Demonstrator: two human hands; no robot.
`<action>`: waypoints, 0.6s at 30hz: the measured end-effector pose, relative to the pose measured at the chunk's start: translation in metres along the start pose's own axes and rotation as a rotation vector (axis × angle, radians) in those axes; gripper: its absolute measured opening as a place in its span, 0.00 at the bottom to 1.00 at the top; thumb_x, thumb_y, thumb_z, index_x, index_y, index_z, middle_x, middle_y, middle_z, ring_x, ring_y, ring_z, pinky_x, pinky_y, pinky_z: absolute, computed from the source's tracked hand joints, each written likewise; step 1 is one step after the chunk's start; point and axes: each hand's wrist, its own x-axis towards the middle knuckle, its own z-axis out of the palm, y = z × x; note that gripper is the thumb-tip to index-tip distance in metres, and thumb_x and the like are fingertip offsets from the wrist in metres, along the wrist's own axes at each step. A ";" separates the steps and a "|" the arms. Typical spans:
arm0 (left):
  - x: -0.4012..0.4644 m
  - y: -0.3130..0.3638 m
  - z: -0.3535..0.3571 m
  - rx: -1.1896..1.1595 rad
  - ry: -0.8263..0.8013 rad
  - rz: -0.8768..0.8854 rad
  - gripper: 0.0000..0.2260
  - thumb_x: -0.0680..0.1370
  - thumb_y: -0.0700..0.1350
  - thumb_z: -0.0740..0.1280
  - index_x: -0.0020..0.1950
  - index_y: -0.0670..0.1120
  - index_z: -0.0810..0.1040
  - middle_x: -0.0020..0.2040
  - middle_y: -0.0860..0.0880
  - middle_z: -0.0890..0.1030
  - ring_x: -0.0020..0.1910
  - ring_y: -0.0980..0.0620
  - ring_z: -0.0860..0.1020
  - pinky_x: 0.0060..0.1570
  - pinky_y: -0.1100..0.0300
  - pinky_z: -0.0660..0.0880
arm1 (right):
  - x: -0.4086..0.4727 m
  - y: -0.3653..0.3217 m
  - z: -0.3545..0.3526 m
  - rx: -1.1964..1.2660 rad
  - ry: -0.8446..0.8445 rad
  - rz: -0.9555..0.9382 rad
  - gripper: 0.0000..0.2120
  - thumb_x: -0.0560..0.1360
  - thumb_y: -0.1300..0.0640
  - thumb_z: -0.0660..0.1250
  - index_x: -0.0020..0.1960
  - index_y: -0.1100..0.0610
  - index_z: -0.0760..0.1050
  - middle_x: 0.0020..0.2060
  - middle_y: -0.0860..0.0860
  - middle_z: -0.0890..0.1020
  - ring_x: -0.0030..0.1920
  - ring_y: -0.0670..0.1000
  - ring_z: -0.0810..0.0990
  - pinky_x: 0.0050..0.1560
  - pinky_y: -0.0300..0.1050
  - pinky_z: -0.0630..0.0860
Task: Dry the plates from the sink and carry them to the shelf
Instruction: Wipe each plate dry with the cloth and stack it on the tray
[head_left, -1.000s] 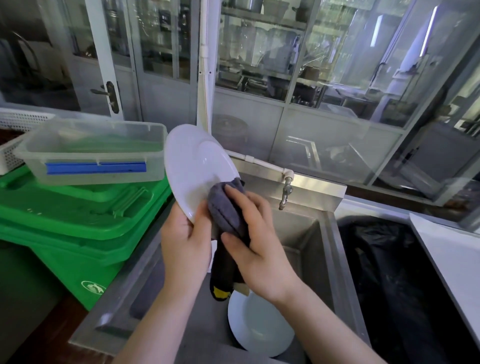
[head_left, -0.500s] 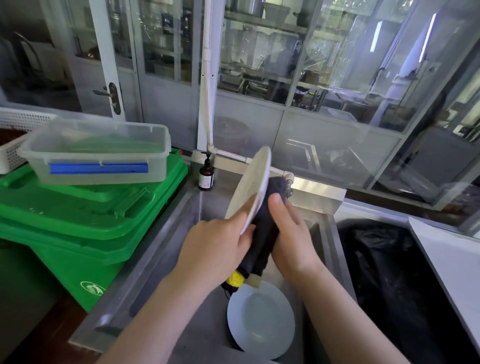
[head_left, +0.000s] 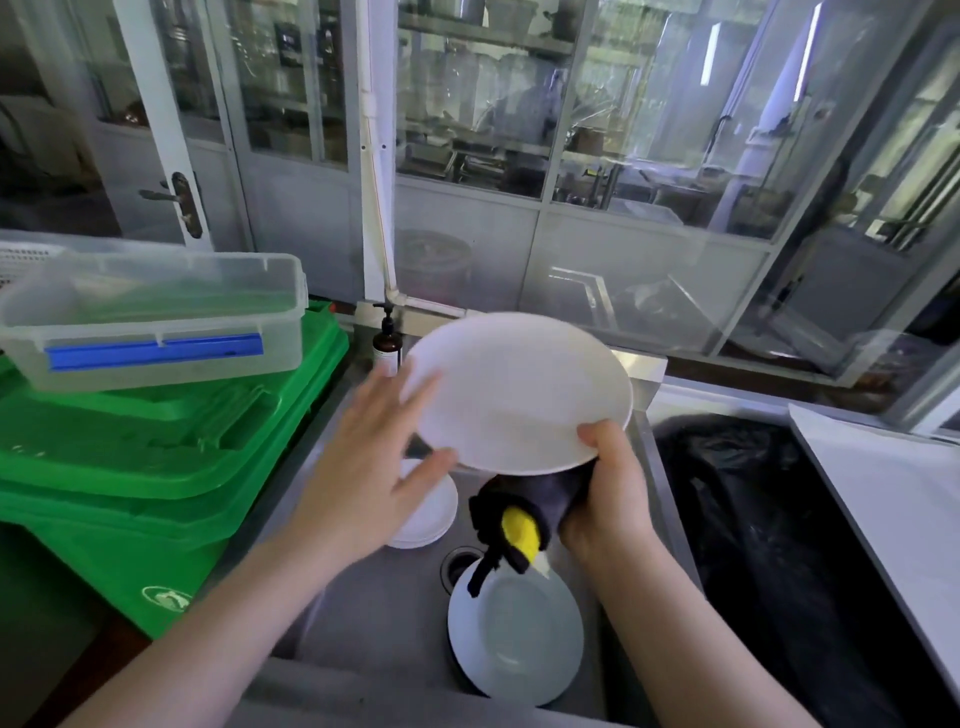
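Plate (head_left: 519, 395) has tipped flat above steel sink (head_left: 384, 613), possibly wet.

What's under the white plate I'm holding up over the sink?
Under the held plate hangs the dark cloth in your right hand. Below lie a stack of plates, partly covered, and a single plate.

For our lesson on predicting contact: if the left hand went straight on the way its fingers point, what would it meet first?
The left hand points up and right, fingers spread at the round white plate held over the sink; it would meet that plate's near rim first, if not already touching. Blur hides any gap.
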 end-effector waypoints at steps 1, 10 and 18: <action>-0.002 -0.004 0.003 -0.198 0.071 -0.166 0.34 0.74 0.66 0.55 0.78 0.54 0.54 0.76 0.59 0.54 0.75 0.59 0.51 0.70 0.68 0.53 | 0.001 -0.002 -0.002 -0.005 0.000 -0.019 0.12 0.74 0.61 0.59 0.54 0.62 0.76 0.49 0.61 0.81 0.50 0.62 0.80 0.57 0.63 0.74; 0.003 0.009 0.025 -1.477 -0.110 -0.497 0.12 0.76 0.40 0.65 0.51 0.54 0.85 0.55 0.44 0.84 0.52 0.43 0.83 0.47 0.48 0.81 | 0.002 -0.001 -0.016 -0.152 -0.125 -0.136 0.12 0.74 0.67 0.62 0.42 0.57 0.83 0.38 0.55 0.85 0.37 0.53 0.85 0.34 0.44 0.79; -0.006 0.004 0.048 -1.391 0.151 -0.505 0.21 0.69 0.34 0.63 0.55 0.55 0.81 0.54 0.51 0.84 0.52 0.51 0.83 0.42 0.54 0.81 | 0.008 -0.003 -0.032 -0.411 0.128 -0.083 0.05 0.73 0.59 0.70 0.48 0.52 0.78 0.41 0.54 0.86 0.41 0.56 0.85 0.38 0.50 0.82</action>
